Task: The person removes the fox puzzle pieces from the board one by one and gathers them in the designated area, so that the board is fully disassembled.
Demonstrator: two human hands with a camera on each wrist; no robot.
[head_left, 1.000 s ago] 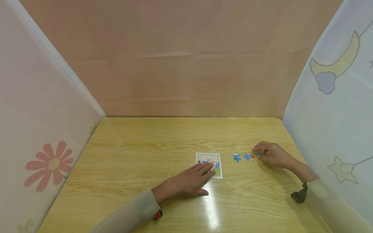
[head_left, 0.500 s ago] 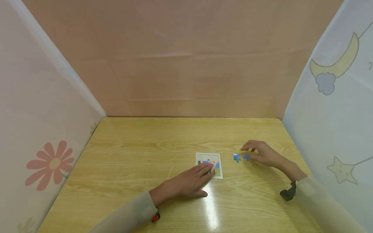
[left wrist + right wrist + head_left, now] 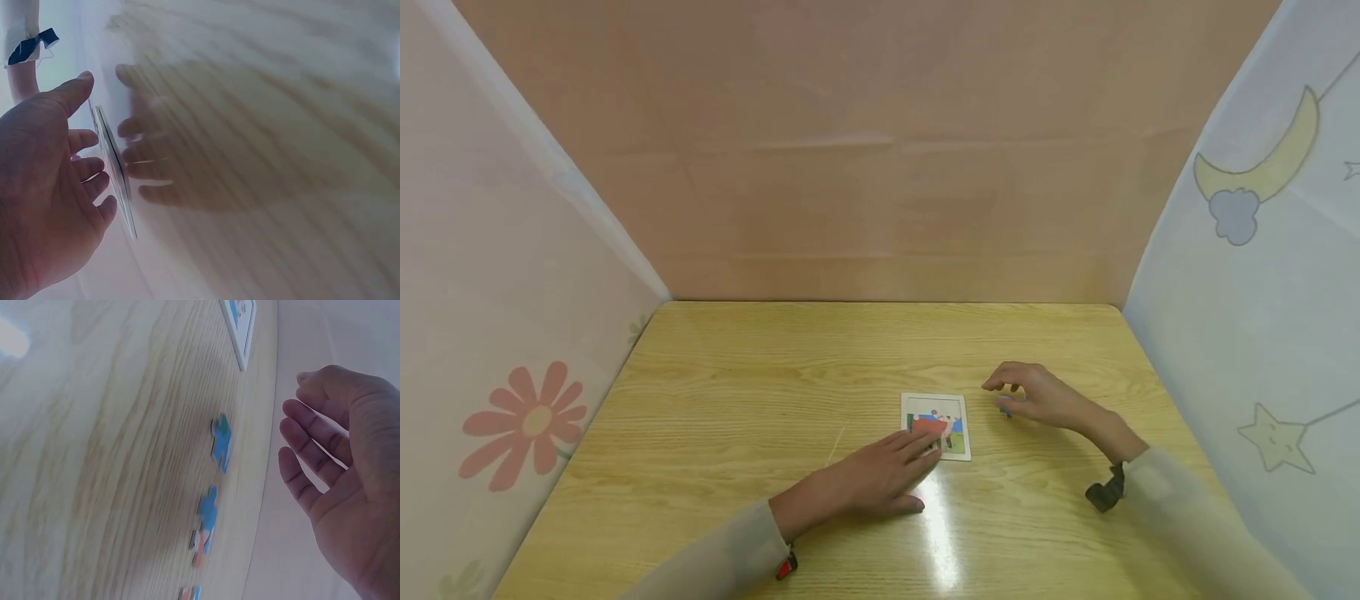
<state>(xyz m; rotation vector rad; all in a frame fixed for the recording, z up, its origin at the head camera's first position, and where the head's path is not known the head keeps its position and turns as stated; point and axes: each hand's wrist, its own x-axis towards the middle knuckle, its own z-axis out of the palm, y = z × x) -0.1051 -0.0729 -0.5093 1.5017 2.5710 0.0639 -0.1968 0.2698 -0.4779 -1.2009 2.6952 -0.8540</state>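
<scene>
A small jigsaw tray (image 3: 936,403) with a pale border lies on the table, partly filled with a coloured picture. My left hand (image 3: 872,479) lies across its lower left part, fingers straight; in the left wrist view the fingertips meet the tray's edge (image 3: 115,169). To the right of the tray, my right hand (image 3: 1048,400) hovers with loosely bent fingers and holds nothing. Below it, in the right wrist view, a blue and green puzzle piece (image 3: 220,442) lies nearest the tray. Behind come a blue and orange piece (image 3: 205,519) and part of another piece (image 3: 190,593).
The wooden table (image 3: 737,375) ends at a plain back curtain (image 3: 880,217). Patterned cloth walls stand at both sides, with a flower (image 3: 535,421) on the left and a moon (image 3: 1262,167) on the right. Light glares on the table's front.
My right hand has moved left over the row of puzzle pieces toward the tray, holding nothing. My left hand has slid slightly left and still lies over the tray.
</scene>
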